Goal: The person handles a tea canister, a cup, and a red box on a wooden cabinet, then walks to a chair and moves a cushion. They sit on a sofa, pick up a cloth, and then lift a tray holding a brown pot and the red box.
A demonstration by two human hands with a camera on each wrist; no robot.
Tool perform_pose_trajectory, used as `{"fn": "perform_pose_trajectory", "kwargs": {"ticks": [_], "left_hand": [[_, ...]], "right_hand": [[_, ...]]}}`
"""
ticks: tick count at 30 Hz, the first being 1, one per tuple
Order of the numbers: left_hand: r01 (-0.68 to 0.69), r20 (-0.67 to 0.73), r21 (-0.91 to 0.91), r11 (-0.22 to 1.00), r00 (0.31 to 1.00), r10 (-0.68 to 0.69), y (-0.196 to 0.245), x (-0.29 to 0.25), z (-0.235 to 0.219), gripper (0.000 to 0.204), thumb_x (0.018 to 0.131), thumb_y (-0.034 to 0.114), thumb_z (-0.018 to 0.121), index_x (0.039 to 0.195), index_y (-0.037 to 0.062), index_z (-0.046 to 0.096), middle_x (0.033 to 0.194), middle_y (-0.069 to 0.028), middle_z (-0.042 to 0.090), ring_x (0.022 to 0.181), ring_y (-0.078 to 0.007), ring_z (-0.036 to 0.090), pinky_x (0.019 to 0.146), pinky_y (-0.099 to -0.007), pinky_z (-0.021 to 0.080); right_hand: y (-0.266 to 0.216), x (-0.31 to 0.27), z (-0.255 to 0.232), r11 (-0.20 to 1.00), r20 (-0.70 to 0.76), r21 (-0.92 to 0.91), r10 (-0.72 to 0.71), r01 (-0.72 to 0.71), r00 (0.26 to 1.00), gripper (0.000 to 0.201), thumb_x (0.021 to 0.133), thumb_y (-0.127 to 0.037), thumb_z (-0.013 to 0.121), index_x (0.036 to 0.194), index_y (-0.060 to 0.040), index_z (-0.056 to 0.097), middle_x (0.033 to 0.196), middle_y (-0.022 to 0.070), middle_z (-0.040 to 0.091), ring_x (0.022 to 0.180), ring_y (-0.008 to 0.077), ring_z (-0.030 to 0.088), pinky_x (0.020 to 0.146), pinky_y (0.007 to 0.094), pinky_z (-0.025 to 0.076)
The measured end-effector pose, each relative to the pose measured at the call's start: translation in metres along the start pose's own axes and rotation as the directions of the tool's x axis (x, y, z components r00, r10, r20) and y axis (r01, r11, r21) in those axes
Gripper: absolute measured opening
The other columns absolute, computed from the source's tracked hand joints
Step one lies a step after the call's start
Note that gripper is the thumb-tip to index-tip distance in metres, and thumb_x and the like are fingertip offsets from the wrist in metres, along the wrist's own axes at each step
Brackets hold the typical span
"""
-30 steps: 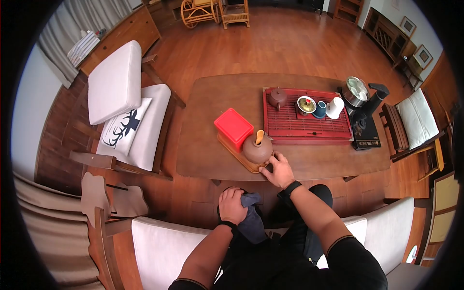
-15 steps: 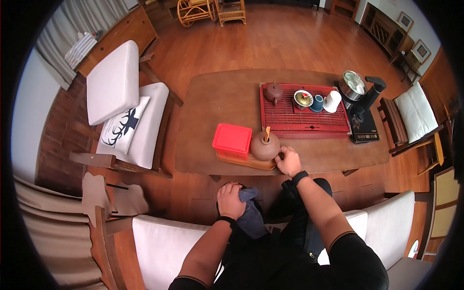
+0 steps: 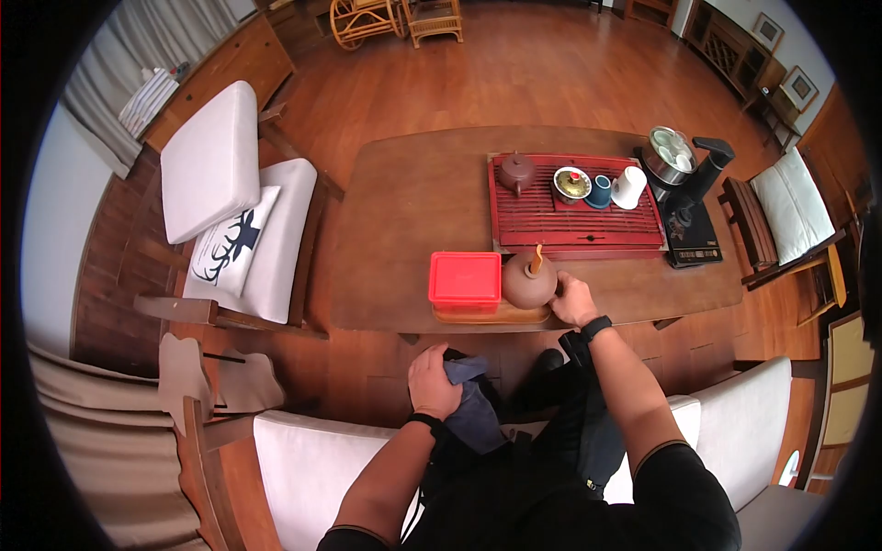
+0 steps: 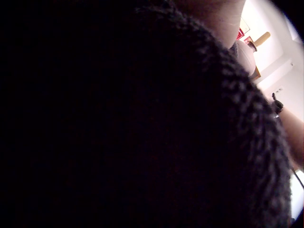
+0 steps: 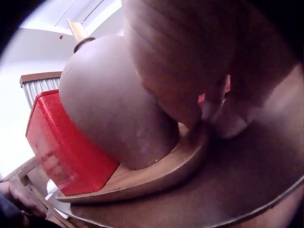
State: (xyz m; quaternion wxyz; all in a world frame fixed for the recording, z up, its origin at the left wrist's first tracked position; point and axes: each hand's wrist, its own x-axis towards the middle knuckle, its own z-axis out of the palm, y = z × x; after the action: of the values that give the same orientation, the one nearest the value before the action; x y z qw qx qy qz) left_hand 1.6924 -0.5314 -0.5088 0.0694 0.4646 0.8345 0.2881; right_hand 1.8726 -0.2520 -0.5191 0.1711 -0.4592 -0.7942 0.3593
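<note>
My right hand (image 3: pixel 574 301) pinches the right end of a wooden tray (image 3: pixel 491 315) near the table's front edge. In the right wrist view, the fingers of this hand (image 5: pixel 190 57) bend around the tray rim (image 5: pixel 142 186), close beside a round brown pot (image 5: pixel 111 97). The pot (image 3: pixel 530 283) stands on the tray with a light wooden piece (image 3: pixel 537 258) upright in its mouth; left of it sits a red lidded box (image 3: pixel 465 278). My left hand (image 3: pixel 435 381) rests over my knee, against a grey-blue cloth (image 3: pixel 476 413). Dark fuzzy material (image 4: pixel 228 123) fills most of the left wrist view.
Behind the pot lies a red slatted tea tray (image 3: pixel 579 230) with a small teapot (image 3: pixel 517 172), a lidded bowl (image 3: pixel 571 185), a blue cup (image 3: pixel 598 191) and a white cup (image 3: pixel 629 187). A black cooker (image 3: pixel 692 234) with a steel pot (image 3: pixel 670 154) stands to its right.
The wooden tray has turned from a slant to roughly parallel with the table's front edge and shifted right, carrying the box and pot. My right hand has moved right with it.
</note>
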Motion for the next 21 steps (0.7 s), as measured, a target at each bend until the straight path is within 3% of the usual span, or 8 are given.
{"fn": "perform_pose_trajectory", "kwargs": {"ticks": [2,7,10,11,13,14,19,21], "left_hand": [[0.007,0.010,-0.039,0.999,1.000,-0.007,-0.003,0.001,-0.002,0.059,0.070,0.009,0.072,0.127,0.0083,0.057,0.123,-0.0141,0.063,0.120,-0.0343,0.056,0.106,-0.0443,0.039],[0.006,0.026,-0.117,0.993,1.000,-0.003,-0.017,0.003,0.002,0.061,0.074,0.009,0.072,0.132,0.0039,0.054,0.122,-0.0158,0.063,0.118,-0.0364,0.058,0.103,-0.0424,0.044],[0.184,0.015,-0.445,0.877,0.980,-0.198,-0.053,0.018,0.026,0.038,0.097,0.012,0.062,0.132,0.0032,0.053,0.115,-0.0104,0.068,0.104,-0.0234,0.065,0.090,-0.0361,0.052],[0.173,0.027,-0.438,0.882,0.983,-0.180,-0.045,0.033,0.017,0.038,0.097,0.012,0.062,0.132,0.0032,0.053,0.115,-0.0104,0.068,0.104,-0.0234,0.065,0.090,-0.0361,0.052],[0.534,0.327,-0.812,0.235,0.750,-0.574,-0.030,0.062,0.004,0.029,0.100,0.022,0.064,0.123,0.0060,0.059,0.111,-0.0079,0.069,0.103,-0.0219,0.065,0.086,-0.0369,0.052],[0.526,0.385,-0.843,0.115,0.738,-0.554,-0.030,0.074,0.005,0.028,0.102,0.032,0.060,0.117,0.0091,0.062,0.109,-0.0069,0.069,0.103,-0.0199,0.065,0.083,-0.0366,0.052],[0.573,0.452,-0.813,0.108,0.736,-0.504,-0.030,0.125,0.020,0.042,0.102,0.036,0.060,0.129,0.0053,0.057,0.111,-0.0086,0.067,0.102,-0.0234,0.066,0.085,-0.0396,0.054],[0.686,0.631,-0.727,-0.036,0.647,-0.428,-0.042,0.139,0.036,0.042,0.098,0.036,0.065,0.128,0.0073,0.058,0.112,-0.0084,0.068,0.104,-0.0241,0.066,0.084,-0.0410,0.055]], "right_hand": [[0.011,-0.001,-0.006,0.999,0.009,-0.046,-0.012,0.012,1.000,0.029,0.083,-0.016,0.073,0.107,-0.0021,0.064,0.096,0.0194,0.072,0.094,0.0359,0.070,0.084,0.0407,0.056],[0.042,0.001,-0.008,0.975,0.045,0.164,0.142,-0.147,0.989,0.045,0.083,-0.019,0.074,0.119,0.0010,0.058,0.099,0.0191,0.073,0.097,0.0339,0.071,0.088,0.0398,0.056],[0.032,-0.006,-0.013,0.981,0.041,0.092,0.165,-0.168,0.985,0.048,0.083,-0.020,0.073,0.125,-0.0003,0.060,0.101,0.0185,0.073,0.100,0.0328,0.071,0.090,0.0395,0.055],[0.030,-0.009,-0.013,0.986,0.057,0.076,0.148,-0.152,0.987,0.049,0.084,-0.020,0.072,0.127,-0.0009,0.061,0.103,0.0182,0.073,0.100,0.0325,0.071,0.090,0.0392,0.055],[0.029,-0.016,-0.005,0.976,-0.003,0.135,0.175,-0.173,0.985,0.046,0.084,-0.018,0.070,0.126,-0.0020,0.063,0.105,0.0189,0.073,0.101,0.0333,0.070,0.091,0.0400,0.054],[0.033,-0.017,0.000,0.975,-0.029,0.161,0.157,-0.150,0.987,0.045,0.083,-0.017,0.069,0.125,-0.0021,0.063,0.104,0.0194,0.072,0.101,0.0342,0.069,0.091,0.0406,0.054],[0.035,-0.020,0.000,0.977,-0.092,0.187,0.120,-0.101,0.989,0.043,0.082,-0.016,0.068,0.122,-0.0029,0.064,0.099,0.0187,0.071,0.099,0.0359,0.067,0.089,0.0420,0.053],[0.036,-0.019,-0.002,0.951,-0.010,0.283,0.135,-0.126,0.991,0.042,0.081,-0.016,0.069,0.121,-0.0032,0.065,0.100,0.0174,0.071,0.099,0.0354,0.067,0.089,0.0426,0.053]]}}
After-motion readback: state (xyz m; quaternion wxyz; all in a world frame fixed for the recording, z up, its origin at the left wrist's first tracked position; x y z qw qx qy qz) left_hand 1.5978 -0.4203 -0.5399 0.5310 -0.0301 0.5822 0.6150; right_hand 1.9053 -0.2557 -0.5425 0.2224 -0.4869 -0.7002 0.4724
